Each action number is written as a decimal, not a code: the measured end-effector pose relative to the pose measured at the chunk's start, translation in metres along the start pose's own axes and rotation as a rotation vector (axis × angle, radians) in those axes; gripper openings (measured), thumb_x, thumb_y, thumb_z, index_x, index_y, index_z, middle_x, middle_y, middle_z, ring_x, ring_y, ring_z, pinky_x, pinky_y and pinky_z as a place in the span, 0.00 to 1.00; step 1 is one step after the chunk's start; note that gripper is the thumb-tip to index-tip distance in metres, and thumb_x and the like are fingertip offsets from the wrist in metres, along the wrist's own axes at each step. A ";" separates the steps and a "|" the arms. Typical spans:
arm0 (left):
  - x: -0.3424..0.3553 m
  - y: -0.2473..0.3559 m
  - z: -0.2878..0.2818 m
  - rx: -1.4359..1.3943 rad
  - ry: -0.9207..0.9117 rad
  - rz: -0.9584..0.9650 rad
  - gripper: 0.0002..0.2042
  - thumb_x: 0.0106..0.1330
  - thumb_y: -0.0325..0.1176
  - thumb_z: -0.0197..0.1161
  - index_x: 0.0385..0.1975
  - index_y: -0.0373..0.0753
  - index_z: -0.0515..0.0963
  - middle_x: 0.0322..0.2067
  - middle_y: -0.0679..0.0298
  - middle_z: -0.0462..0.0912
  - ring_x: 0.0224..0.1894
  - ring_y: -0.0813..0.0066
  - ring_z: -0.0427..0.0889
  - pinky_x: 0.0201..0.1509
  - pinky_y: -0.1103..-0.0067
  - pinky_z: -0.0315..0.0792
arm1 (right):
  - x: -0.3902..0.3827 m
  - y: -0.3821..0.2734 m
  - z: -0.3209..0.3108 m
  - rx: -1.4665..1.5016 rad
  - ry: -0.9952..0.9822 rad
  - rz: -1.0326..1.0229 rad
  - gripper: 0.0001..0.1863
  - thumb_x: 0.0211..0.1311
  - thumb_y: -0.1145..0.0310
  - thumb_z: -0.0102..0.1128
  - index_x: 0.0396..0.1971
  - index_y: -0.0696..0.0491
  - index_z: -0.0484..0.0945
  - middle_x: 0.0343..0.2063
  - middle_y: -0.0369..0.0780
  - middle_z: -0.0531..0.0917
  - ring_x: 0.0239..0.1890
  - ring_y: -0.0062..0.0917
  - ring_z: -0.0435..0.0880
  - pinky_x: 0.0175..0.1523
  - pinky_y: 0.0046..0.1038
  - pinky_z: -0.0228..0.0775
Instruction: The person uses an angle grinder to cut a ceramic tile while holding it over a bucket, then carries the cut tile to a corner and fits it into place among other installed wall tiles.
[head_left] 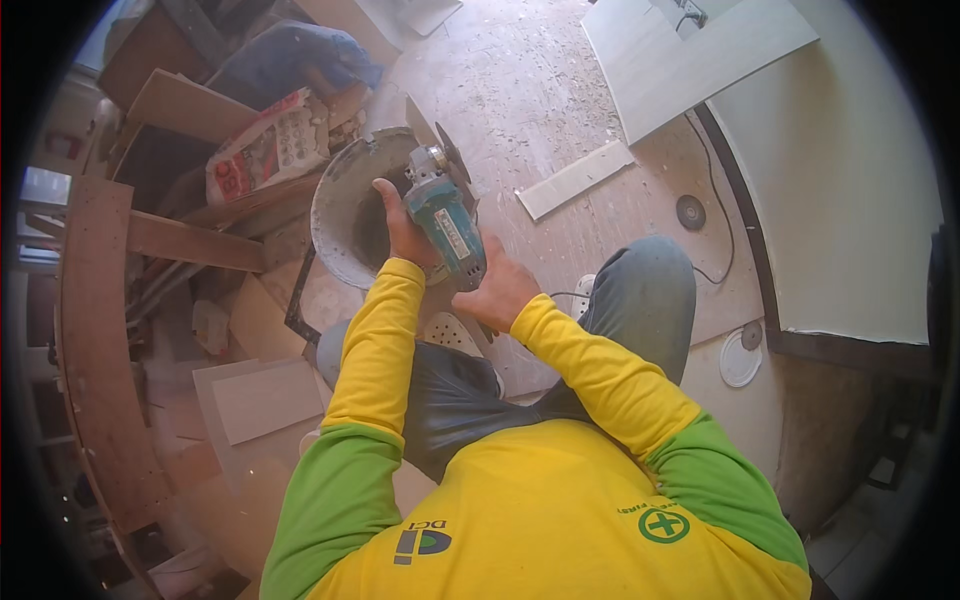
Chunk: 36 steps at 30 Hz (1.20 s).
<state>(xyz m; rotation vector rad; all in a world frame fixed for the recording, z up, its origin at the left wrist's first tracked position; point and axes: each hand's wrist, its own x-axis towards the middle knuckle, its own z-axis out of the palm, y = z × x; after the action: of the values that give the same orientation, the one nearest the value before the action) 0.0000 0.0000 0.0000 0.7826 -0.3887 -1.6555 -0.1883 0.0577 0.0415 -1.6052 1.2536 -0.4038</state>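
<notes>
My right hand (495, 280) grips the rear of a teal angle grinder (440, 215), held up between my knees over a round, mortar-crusted bucket (340, 215). My left hand (405, 225) is at the grinder's left side, thumb raised; its other fingers are hidden behind the tool, so what they hold is unclear. A thin, flat piece (424, 122) stands beside the disc at the grinder's head, partly hidden by it.
Wooden boards (95, 320), a torn sack (265, 150) and loose panels (270, 400) crowd the left. On the dusty floor (470, 60) lie a pale strip (575, 178), a dark disc (690, 212) and a cord (720, 260). A large tile (690, 90) is at upper right.
</notes>
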 end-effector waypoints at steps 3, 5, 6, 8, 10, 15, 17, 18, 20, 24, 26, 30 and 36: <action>-0.001 0.000 0.007 -0.046 0.027 -0.003 0.50 0.60 0.80 0.32 0.56 0.35 0.75 0.43 0.59 0.83 0.43 0.66 0.82 0.52 0.72 0.77 | 0.000 0.001 0.001 -0.011 -0.003 0.008 0.52 0.41 0.58 0.66 0.69 0.54 0.51 0.39 0.58 0.82 0.42 0.53 0.83 0.53 0.41 0.76; 0.000 0.004 0.009 -0.094 0.000 0.004 0.49 0.60 0.80 0.33 0.56 0.36 0.75 0.44 0.60 0.83 0.44 0.66 0.82 0.52 0.71 0.77 | 0.003 0.000 0.003 -0.020 0.006 0.005 0.52 0.41 0.58 0.67 0.68 0.55 0.52 0.40 0.58 0.82 0.43 0.53 0.83 0.53 0.41 0.76; 0.000 0.005 0.010 -0.087 0.019 0.000 0.49 0.60 0.80 0.33 0.56 0.36 0.75 0.44 0.60 0.83 0.44 0.66 0.82 0.52 0.71 0.77 | 0.004 0.000 0.003 -0.019 0.007 0.004 0.52 0.41 0.58 0.67 0.68 0.55 0.52 0.40 0.58 0.82 0.43 0.53 0.83 0.53 0.41 0.76; -0.002 0.005 0.008 -0.079 0.006 -0.008 0.49 0.60 0.80 0.33 0.56 0.36 0.75 0.45 0.60 0.83 0.45 0.66 0.81 0.53 0.71 0.76 | 0.002 0.000 0.004 -0.007 0.009 -0.001 0.52 0.41 0.58 0.66 0.68 0.55 0.52 0.40 0.58 0.82 0.43 0.53 0.83 0.53 0.41 0.76; 0.000 0.006 0.007 -0.052 0.018 0.001 0.49 0.60 0.80 0.33 0.56 0.36 0.75 0.45 0.59 0.83 0.45 0.65 0.81 0.53 0.71 0.76 | 0.002 -0.001 0.003 -0.011 0.016 -0.009 0.52 0.41 0.58 0.66 0.69 0.55 0.51 0.40 0.58 0.82 0.43 0.53 0.83 0.53 0.41 0.75; 0.001 0.006 0.007 -0.009 0.040 0.022 0.49 0.60 0.80 0.34 0.56 0.36 0.75 0.46 0.59 0.82 0.46 0.65 0.81 0.54 0.71 0.76 | 0.000 -0.006 -0.003 0.004 -0.037 0.018 0.53 0.42 0.59 0.66 0.70 0.55 0.49 0.43 0.62 0.80 0.48 0.55 0.81 0.58 0.42 0.73; 0.001 0.006 0.007 -0.034 -0.003 0.016 0.48 0.60 0.80 0.34 0.56 0.37 0.75 0.47 0.60 0.82 0.46 0.64 0.81 0.54 0.71 0.76 | 0.001 -0.007 -0.004 0.021 -0.031 0.017 0.53 0.42 0.59 0.66 0.70 0.56 0.49 0.44 0.61 0.80 0.48 0.55 0.81 0.58 0.42 0.73; 0.002 0.006 0.006 -0.029 -0.001 0.018 0.48 0.60 0.80 0.34 0.56 0.37 0.75 0.47 0.60 0.82 0.46 0.64 0.81 0.54 0.71 0.76 | 0.000 -0.007 -0.003 0.015 -0.028 0.020 0.53 0.42 0.59 0.66 0.70 0.56 0.49 0.44 0.61 0.80 0.48 0.55 0.81 0.58 0.42 0.73; 0.002 0.004 0.001 -0.003 -0.013 0.063 0.49 0.60 0.80 0.34 0.58 0.36 0.74 0.48 0.60 0.82 0.47 0.65 0.81 0.55 0.71 0.75 | -0.001 -0.006 0.003 0.105 0.039 -0.044 0.53 0.43 0.59 0.66 0.70 0.56 0.50 0.45 0.61 0.80 0.49 0.55 0.81 0.58 0.41 0.73; 0.003 0.000 -0.009 0.114 0.041 0.090 0.49 0.61 0.79 0.33 0.59 0.36 0.73 0.48 0.59 0.82 0.47 0.66 0.80 0.54 0.72 0.76 | -0.003 -0.002 0.010 0.129 0.089 -0.090 0.53 0.42 0.57 0.66 0.70 0.53 0.51 0.43 0.59 0.82 0.46 0.54 0.82 0.55 0.41 0.75; 0.003 -0.009 -0.012 0.098 0.035 0.135 0.49 0.62 0.78 0.33 0.60 0.35 0.72 0.49 0.59 0.81 0.47 0.64 0.80 0.55 0.72 0.75 | -0.004 0.002 0.010 0.114 0.125 -0.112 0.53 0.42 0.58 0.66 0.71 0.53 0.50 0.43 0.59 0.82 0.46 0.55 0.82 0.55 0.42 0.75; -0.008 -0.013 -0.016 0.134 0.050 0.143 0.48 0.63 0.77 0.33 0.62 0.35 0.70 0.52 0.58 0.80 0.51 0.63 0.79 0.58 0.70 0.73 | -0.008 0.004 0.014 0.113 0.106 -0.070 0.53 0.42 0.58 0.65 0.71 0.52 0.50 0.42 0.59 0.82 0.46 0.55 0.82 0.55 0.42 0.75; -0.019 -0.002 -0.014 0.085 -0.019 0.029 0.49 0.62 0.78 0.34 0.63 0.35 0.68 0.55 0.55 0.77 0.56 0.60 0.76 0.64 0.67 0.68 | -0.003 -0.002 0.020 0.136 0.121 -0.057 0.52 0.41 0.59 0.64 0.70 0.51 0.52 0.43 0.59 0.82 0.46 0.54 0.82 0.55 0.42 0.75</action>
<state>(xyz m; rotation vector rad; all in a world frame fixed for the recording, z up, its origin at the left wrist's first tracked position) 0.0093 0.0212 -0.0059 0.8215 -0.4839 -1.6287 -0.1730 0.0703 0.0353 -1.5215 1.2455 -0.6170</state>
